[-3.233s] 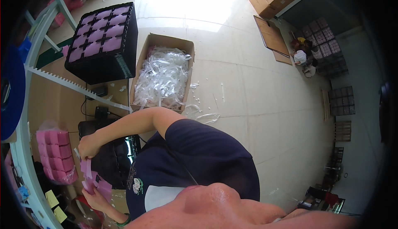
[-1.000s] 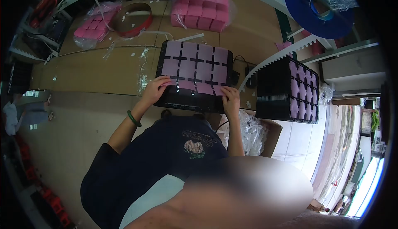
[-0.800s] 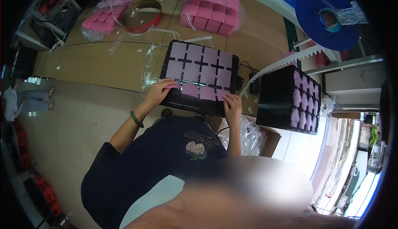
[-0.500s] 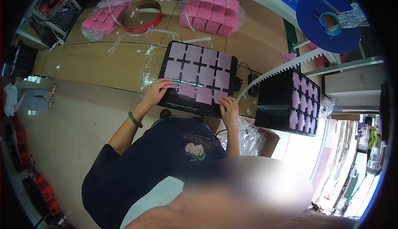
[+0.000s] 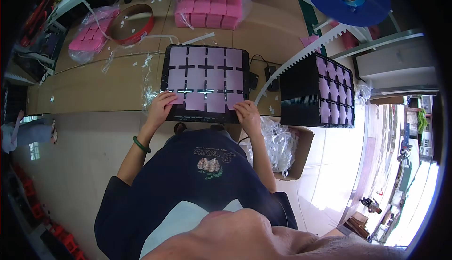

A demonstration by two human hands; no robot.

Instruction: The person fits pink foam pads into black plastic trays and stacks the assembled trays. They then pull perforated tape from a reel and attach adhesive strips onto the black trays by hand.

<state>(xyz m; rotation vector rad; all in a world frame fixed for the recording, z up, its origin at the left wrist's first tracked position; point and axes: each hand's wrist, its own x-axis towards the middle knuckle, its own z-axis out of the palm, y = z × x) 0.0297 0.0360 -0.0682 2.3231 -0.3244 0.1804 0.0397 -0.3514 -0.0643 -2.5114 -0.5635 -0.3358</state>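
A black tray (image 5: 202,118) lies in front of me on the brown work surface. Over it is a pale pink sheet (image 5: 194,80) of square pads, with black crosses showing between them. My left hand (image 5: 160,106) grips the sheet's near left corner, where a bit of pink shows by the fingertips. At the near right corner, my right hand (image 5: 248,115) has its fingers closed on the sheet's edge. Thumb contact is partly hidden on both sides. To the right stands a stack of black trays (image 5: 299,90), its end face covered with similar pink pads.
At the back are a pink stack of pads (image 5: 207,6) in clear plastic, a bagged pink bundle (image 5: 92,36) and a red-brown tape ring (image 5: 136,32). A blue reel (image 5: 325,3) and a white toothed strip (image 5: 292,62) hang right. Below sits a carton (image 5: 301,154) of white scraps.
The whole view has shifted and turned, so the tray looks straighter and farther left. Both hands remain at the sheet's near corners.
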